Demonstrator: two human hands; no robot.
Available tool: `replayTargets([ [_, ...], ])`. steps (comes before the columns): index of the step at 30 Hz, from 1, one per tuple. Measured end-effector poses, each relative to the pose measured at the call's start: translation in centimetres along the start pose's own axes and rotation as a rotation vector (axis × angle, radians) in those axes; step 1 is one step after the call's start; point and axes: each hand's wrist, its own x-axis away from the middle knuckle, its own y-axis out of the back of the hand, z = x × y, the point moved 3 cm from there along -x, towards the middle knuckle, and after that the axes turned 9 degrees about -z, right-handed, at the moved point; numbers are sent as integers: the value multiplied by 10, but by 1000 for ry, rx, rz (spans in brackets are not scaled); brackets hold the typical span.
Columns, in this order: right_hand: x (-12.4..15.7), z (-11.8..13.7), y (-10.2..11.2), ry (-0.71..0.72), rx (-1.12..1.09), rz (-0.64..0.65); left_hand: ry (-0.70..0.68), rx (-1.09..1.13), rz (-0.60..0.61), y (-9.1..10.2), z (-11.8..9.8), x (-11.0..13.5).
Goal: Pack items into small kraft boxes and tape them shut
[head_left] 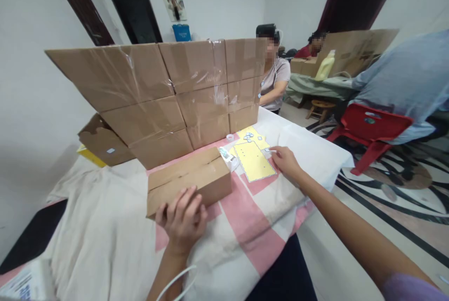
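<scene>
Head view: your right hand (286, 164) has thumb and forefinger brought together at the tips, seemingly pinching a small pale piece (268, 150) at the right edge of the yellow sheet (255, 161); it is too small to tell its material. It should be very light and easily bent or dropped, so a fingertip hold on its rim would suit it. The sheet looks thin and flat, probably best held by its border. Your left hand (184, 219) lies with fingers apart and curved over the near edge of the cardboard box (191, 175), which looks stiff and would take a broad palm hold. Its top flaps meet, hiding any contents. Just beside it sits a small white box (229, 159), its inside not visible. Small white pieces (249, 137) lie on another yellow sheet behind. Farther left, an open carton (105, 139) leans by the cardboard screen (196, 93); its contents are hidden.
</scene>
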Motion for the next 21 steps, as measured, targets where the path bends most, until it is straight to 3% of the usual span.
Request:
replayTargets([
  [2, -33, 8, -16, -19, 3, -1, -92, 203, 34, -4, -17, 10],
  [6, -79, 25, -56, -52, 44, 58, -234, 518, 302, -20, -46, 17],
  [11, -89, 32, -94, 44, 89, 106, -169, 601, 483, -37, -50, 19],
  [16, -89, 25, -97, 119, 98, 163, -86, 630, 577, -42, -43, 25],
  [21, -94, 30, -90, 116, 102, 138, -82, 667, 635, -45, -45, 28],
])
